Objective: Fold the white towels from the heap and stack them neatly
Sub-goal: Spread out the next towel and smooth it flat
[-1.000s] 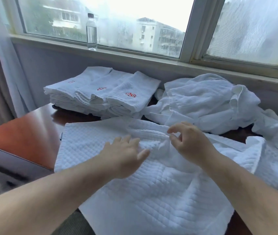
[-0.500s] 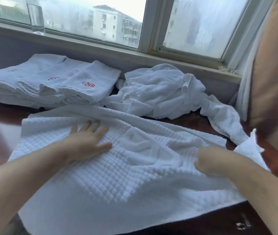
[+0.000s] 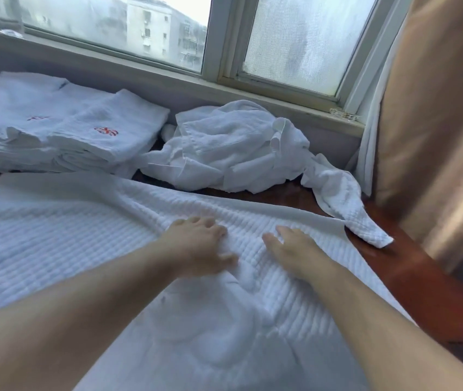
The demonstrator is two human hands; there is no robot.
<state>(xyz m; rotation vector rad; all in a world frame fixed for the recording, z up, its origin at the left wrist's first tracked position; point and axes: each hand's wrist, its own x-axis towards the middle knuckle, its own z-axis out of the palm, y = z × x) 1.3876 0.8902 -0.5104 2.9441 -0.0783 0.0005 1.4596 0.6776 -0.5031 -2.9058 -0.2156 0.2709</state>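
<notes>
A large white waffle-weave towel [image 3: 63, 238] lies spread across the wooden table [image 3: 411, 280] in front of me. My left hand [image 3: 196, 246] presses flat on it near its middle, fingers relaxed. My right hand [image 3: 292, 249] rests flat on the towel just to the right, fingers straight, near its far right corner. A heap of crumpled white towels [image 3: 230, 148] lies behind, under the window. A stack of folded white towels [image 3: 55, 131] with red embroidery sits at the back left.
The window sill [image 3: 253, 88] runs along the back. A tan curtain [image 3: 433, 122] hangs at the right, close to the table's right edge. The base of a clear bottle [image 3: 10, 31] stands on the sill at far left.
My view swung right. My right hand let go of the towel's right edge and now lies flat beside my left hand, which has slid right along the towel.
</notes>
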